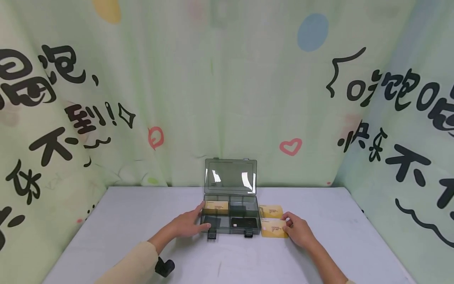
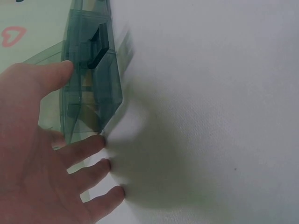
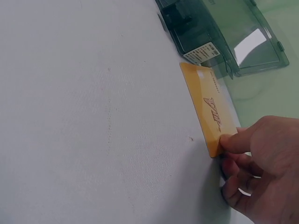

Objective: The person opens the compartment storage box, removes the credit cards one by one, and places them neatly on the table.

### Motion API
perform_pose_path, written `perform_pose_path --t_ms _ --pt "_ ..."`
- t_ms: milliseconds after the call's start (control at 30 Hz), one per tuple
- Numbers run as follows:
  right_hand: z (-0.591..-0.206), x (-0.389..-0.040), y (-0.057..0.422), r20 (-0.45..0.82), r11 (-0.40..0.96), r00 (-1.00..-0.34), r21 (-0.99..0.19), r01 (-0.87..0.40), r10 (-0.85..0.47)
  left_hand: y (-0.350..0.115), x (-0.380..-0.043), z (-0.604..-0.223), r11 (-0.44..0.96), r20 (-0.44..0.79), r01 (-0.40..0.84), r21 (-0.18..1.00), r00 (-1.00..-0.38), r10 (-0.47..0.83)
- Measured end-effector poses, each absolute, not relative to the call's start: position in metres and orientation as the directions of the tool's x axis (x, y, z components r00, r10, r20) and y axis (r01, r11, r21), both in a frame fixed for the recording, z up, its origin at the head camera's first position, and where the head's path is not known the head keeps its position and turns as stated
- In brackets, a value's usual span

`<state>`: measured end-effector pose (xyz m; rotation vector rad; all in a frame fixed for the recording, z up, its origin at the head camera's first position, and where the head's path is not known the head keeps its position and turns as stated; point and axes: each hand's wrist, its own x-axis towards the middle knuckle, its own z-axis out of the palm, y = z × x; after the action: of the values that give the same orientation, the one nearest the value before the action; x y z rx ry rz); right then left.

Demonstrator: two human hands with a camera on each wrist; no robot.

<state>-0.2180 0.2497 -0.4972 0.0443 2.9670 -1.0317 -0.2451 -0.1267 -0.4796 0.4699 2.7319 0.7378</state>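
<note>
Cream sleeve [image 1: 131, 260] nearest, leading to your left hand [image 1: 188, 223]: fingers spread, uncurled, against left side of see-through grey box [image 1: 227, 231], thumb by front edge. Your right hand [image 1: 299, 230] pinches yellow card [image 1: 274, 228] at right end, just right of box; can't tell if card lies flat. Second yellow card [image 1: 271, 212] just behind. Lid [image 1: 230, 173] stands raised. Yellow card in box [image 1: 216, 205] fills rear left compartment; black item [image 1: 244, 223], front right.

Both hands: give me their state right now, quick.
Left hand: open, at the left end of the box.
Right hand: closed, pinching the nearer yellow card.
</note>
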Motion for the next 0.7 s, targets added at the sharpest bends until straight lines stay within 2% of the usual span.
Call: perform_pose_path --t_ms 700 --pt "-0.4964 -0.2202 0.2514 -0.002 0.786 -0.999 -0.618 0.031 0.038 -0.1244 -0.2434 -0.4797 0.83 -0.181 0.214 0.516 -0.919 0.349"
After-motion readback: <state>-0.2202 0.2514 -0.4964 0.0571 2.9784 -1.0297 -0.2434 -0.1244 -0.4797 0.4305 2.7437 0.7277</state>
